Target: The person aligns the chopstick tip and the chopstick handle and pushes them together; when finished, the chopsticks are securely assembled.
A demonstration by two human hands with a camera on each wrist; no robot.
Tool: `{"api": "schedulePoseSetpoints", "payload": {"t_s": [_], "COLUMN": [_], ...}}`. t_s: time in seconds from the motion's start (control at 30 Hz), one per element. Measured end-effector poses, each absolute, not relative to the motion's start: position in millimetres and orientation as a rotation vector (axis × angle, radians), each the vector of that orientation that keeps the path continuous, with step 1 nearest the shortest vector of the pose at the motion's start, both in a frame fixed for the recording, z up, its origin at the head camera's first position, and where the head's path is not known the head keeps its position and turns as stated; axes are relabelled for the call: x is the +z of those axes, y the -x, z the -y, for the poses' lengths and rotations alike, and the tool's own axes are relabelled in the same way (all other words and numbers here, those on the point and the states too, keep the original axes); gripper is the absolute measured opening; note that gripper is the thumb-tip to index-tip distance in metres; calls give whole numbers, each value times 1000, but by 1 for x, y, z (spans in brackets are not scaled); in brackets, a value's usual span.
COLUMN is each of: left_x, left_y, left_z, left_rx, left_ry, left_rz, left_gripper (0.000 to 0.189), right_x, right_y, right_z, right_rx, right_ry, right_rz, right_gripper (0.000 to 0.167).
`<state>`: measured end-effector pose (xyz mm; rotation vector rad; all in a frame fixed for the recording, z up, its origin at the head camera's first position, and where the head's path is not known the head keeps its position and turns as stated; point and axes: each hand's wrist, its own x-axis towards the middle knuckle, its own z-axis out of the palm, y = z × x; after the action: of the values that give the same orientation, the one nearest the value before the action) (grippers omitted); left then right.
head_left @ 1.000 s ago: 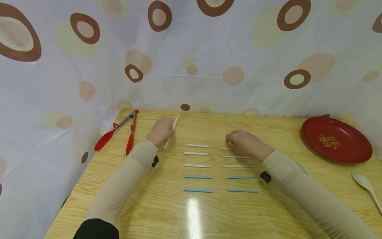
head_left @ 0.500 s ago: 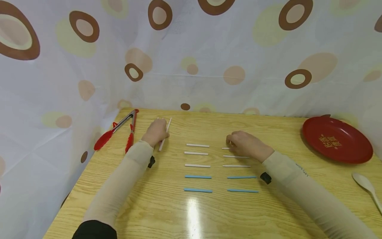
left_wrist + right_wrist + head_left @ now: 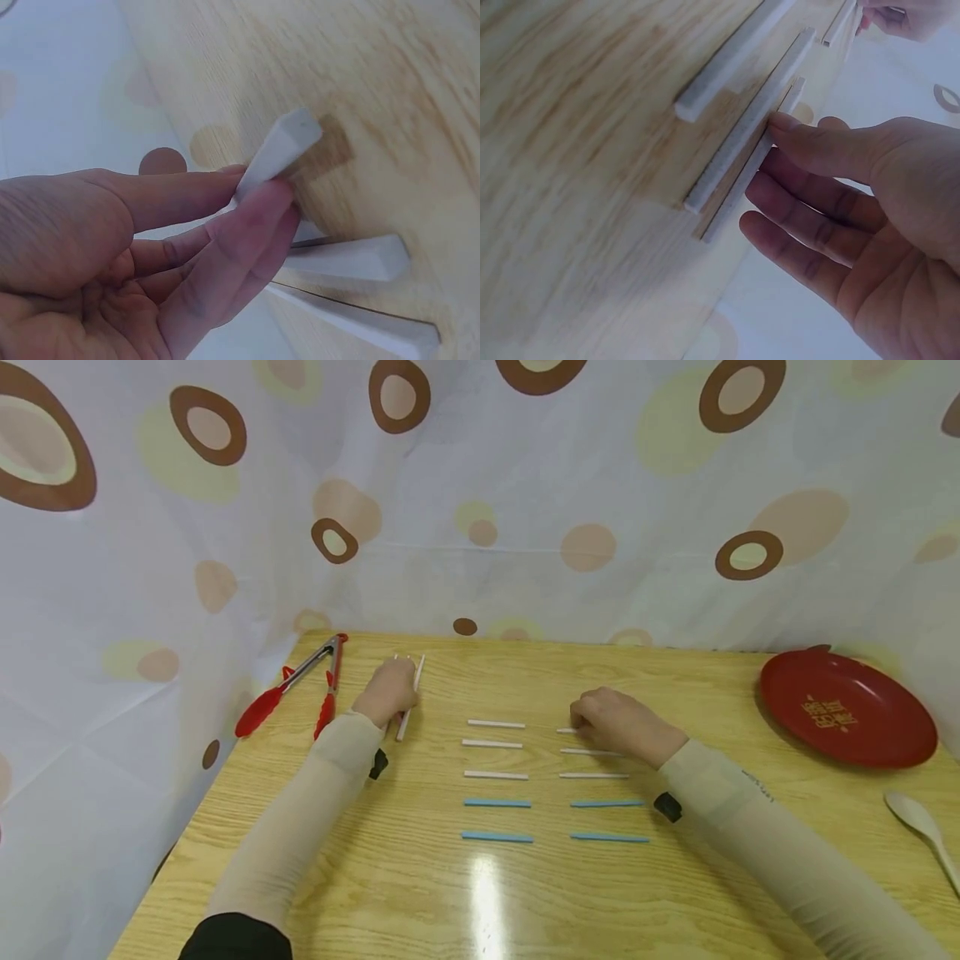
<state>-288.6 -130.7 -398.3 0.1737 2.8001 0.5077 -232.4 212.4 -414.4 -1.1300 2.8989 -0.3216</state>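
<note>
My left hand (image 3: 388, 689), at the back left of the table, pinches a square-ended white stick (image 3: 281, 146) between thumb and fingers. Two more white sticks, a nearer one (image 3: 352, 259) and a farther one (image 3: 375, 326), lie beside it on the wood. At the right column, my right hand (image 3: 617, 720) holds the rearmost white stick (image 3: 727, 202) between its thumb and a finger, mostly covering it in the head view. Two white sticks, one (image 3: 592, 752) in front of another (image 3: 594, 775), lie parallel below that hand.
Left of centre lie three white sticks (image 3: 496, 775) and two blue sticks (image 3: 497, 837); two more blue sticks (image 3: 609, 837) lie right of them. Red-tipped tongs (image 3: 327, 718) rest back left. A red plate (image 3: 885, 710) and pale spoon (image 3: 911, 812) are at the right.
My left hand has moved left with its white stick, bringing it close to the other sticks there and turning it more upright in the view. The right hand has hardly moved.
</note>
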Motion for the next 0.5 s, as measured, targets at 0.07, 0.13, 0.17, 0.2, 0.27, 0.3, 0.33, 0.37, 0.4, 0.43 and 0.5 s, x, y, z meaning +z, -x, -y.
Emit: {"api": "schedulePoseSetpoints", "payload": {"t_s": [0.07,0.13,0.17,0.2,0.27,0.3,0.33,0.37,0.4,0.43,0.5], "left_x": [-398,-398,-397,-397,-396,-396,-395,-395,-394,-394,-394], "left_y": [289,289,289,288,287,287,286,285,285,284,283], "left_z": [131,131,131,131,131,130,129,129,128,128,128], "left_rx": [498,492,489,487,491,492,495,496,502,506,508], "left_ry": [-174,-179,-181,-179,-175,-172,-163,-153,-144,-139,-131], "left_rz": [-2804,-2807,-2809,-2809,-2804,-2800,-2795,-2791,-2786,-2782,-2779], "left_gripper": [18,15,14,13,10,11,14,18,22,26,27], "right_x": [-415,-415,-415,-415,-415,-415,-415,-415,-415,-415,-415], "right_y": [233,234,234,234,233,233,232,232,232,232,231], "right_z": [-213,-213,-213,-213,-213,-213,-213,-213,-213,-213,-213], "right_rx": [-321,-313,-313,-311,-313,-312,-315,-318,-320,-326,-328], "right_ry": [1140,1144,1143,1137,1120,1111,1105,1103,1106,1110,1117], "right_rz": [-2905,-2912,-2914,-2915,-2914,-2914,-2914,-2913,-2913,-2913,-2915], "right_gripper": [13,14,14,13,13,13,13,13,13,13,12]}}
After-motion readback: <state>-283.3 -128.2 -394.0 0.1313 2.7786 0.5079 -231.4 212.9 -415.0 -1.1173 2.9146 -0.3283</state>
